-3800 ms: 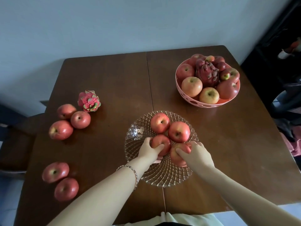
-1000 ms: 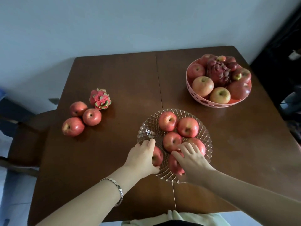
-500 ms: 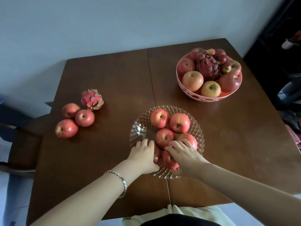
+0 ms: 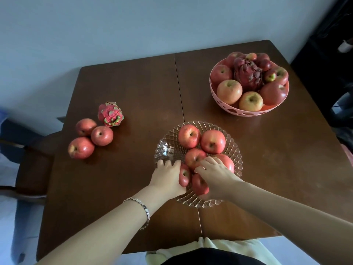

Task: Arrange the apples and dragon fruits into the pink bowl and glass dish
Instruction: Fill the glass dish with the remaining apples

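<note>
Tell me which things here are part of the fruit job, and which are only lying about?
Job:
- glass dish, six apples in it
- pink bowl, full
- loose apples
- loose dragon fruit
- left hand, right hand

Lying about:
- table
- bracelet
- chair

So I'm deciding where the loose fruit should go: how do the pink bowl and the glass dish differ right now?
The pink bowl is opaque, deep and perforated; the glass dish is clear, shallow and faceted. The pink bowl is heaped with apples around a dragon fruit; the glass dish holds only apples, with bare glass at its left. Both hands, left hand and right hand, are at the glass dish; none touches the pink bowl. Both are round.
</note>
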